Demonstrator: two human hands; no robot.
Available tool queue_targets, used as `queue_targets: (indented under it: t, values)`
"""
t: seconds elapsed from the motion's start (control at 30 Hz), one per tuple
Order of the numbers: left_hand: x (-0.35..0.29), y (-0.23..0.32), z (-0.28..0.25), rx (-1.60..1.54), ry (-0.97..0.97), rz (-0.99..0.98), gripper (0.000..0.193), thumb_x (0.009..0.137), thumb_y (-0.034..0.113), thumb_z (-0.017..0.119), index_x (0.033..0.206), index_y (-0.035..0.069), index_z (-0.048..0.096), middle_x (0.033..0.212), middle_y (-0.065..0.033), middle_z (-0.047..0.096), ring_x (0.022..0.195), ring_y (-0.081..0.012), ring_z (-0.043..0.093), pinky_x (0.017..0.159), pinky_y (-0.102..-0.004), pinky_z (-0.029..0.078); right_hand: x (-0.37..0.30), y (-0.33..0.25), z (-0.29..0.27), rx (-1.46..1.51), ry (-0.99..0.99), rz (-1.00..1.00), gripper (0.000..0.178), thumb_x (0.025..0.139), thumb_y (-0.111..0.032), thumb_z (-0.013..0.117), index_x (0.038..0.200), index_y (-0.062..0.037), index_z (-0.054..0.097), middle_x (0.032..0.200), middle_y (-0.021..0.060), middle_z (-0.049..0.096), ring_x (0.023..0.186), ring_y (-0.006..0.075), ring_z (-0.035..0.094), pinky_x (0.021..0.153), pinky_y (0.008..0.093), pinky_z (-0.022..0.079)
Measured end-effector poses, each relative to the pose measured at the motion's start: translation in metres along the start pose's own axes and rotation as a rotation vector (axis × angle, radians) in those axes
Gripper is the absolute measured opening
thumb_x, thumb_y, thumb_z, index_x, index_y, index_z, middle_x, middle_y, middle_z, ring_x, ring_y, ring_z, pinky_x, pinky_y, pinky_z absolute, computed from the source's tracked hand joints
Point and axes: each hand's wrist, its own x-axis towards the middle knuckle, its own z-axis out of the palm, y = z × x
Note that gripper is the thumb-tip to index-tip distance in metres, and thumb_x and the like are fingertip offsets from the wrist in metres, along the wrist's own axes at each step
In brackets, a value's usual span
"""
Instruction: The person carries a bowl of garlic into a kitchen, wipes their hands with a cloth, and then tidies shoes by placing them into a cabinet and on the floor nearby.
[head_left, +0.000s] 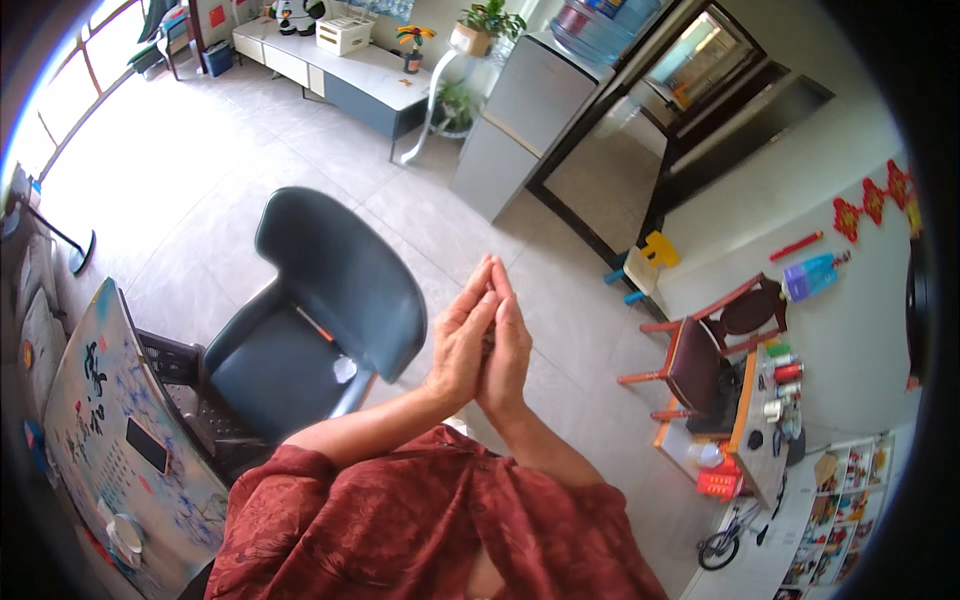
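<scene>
The left hand (458, 352) and the right hand (509, 352) meet palm to palm above the grey tiled floor (590, 400), fingers extended and tips touching, pointing away from the body. Each grip is uncurled and laid against the other; a narrow dark hollow shows between the palms, and whether anything sits inside it cannot be told. Both forearms come out of a dark red patterned shirt (400, 520).

The nearest thing is a dark blue-grey armchair (345, 265), just left of the hands and apart from them. On its seat lie a thin stick (313, 323) with an orange-red end and a small whitish object (344, 369). Further left, a smartphone (147, 444) lies on a flower-printed tabletop (190, 505).

Well to the right stand a wooden chair (694, 366) with a maroon seat and a small stool (642, 270) with blue legs. Beyond the hands rises a grey refrigerator (540, 90).
</scene>
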Motion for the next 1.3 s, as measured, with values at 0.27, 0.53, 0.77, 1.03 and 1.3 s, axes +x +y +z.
queue_targets:
  t: [0.27, 0.53, 0.77, 1.03, 1.3]
  values:
    - [0.132, -0.090, 0.020, 0.313, 0.175, 0.128, 0.042, 0.097, 0.018, 0.040, 0.135, 0.002, 0.036, 0.131, -0.0098, 0.047, 0.115, -0.0130, 0.047, 0.093, -0.0216, 0.038, 0.130, 0.040, -0.075, -0.041, -0.155, 0.131, 0.054, 0.098, -0.036, 0.029, 0.137, 0.0017, 0.028, 0.145, 0.0123, 0.026, 0.134, 0.0208, 0.022, 0.109, 0.0310, 0.018]
    - [0.245, -0.134, 0.055, 0.279, 0.347, 0.171, 0.043, 0.094, 0.012, 0.044, 0.135, 0.001, 0.034, 0.130, -0.0096, 0.047, 0.115, -0.0127, 0.047, 0.093, -0.0219, 0.039, 0.250, 0.058, -0.134, -0.038, -0.275, 0.234, 0.056, 0.097, -0.039, 0.031, 0.136, 0.0013, 0.031, 0.143, 0.0127, 0.029, 0.133, 0.0214, 0.025, 0.108, 0.0310, 0.019]
    - [0.329, -0.120, 0.035, 0.368, 0.447, 0.296, 0.046, 0.092, 0.008, 0.048, 0.135, 0.001, 0.034, 0.128, -0.0096, 0.049, 0.109, -0.0110, 0.049, 0.090, -0.0214, 0.041, 0.338, 0.089, -0.113, 0.114, -0.358, 0.266, 0.054, 0.097, -0.036, 0.032, 0.136, 0.0015, 0.032, 0.143, 0.0126, 0.030, 0.132, 0.0209, 0.026, 0.108, 0.0311, 0.020]
    - [0.444, -0.061, 0.008, 0.192, 0.454, 0.261, 0.042, 0.094, 0.014, 0.043, 0.134, 0.002, 0.039, 0.126, -0.0079, 0.049, 0.108, -0.0105, 0.048, 0.092, -0.0214, 0.039, 0.453, 0.108, -0.050, -0.051, -0.391, 0.143, 0.049, 0.098, -0.030, 0.031, 0.135, 0.0020, 0.033, 0.141, 0.0126, 0.033, 0.131, 0.0207, 0.028, 0.108, 0.0307, 0.020]
    - [0.522, 0.020, -0.049, 0.251, 0.491, 0.396, 0.042, 0.094, 0.013, 0.040, 0.134, 0.001, 0.038, 0.133, -0.0108, 0.045, 0.118, -0.0151, 0.044, 0.097, -0.0249, 0.035, 0.539, 0.135, 0.046, 0.036, -0.522, 0.132, 0.048, 0.098, -0.028, 0.030, 0.135, 0.0039, 0.031, 0.142, 0.0129, 0.032, 0.131, 0.0206, 0.028, 0.108, 0.0305, 0.020]
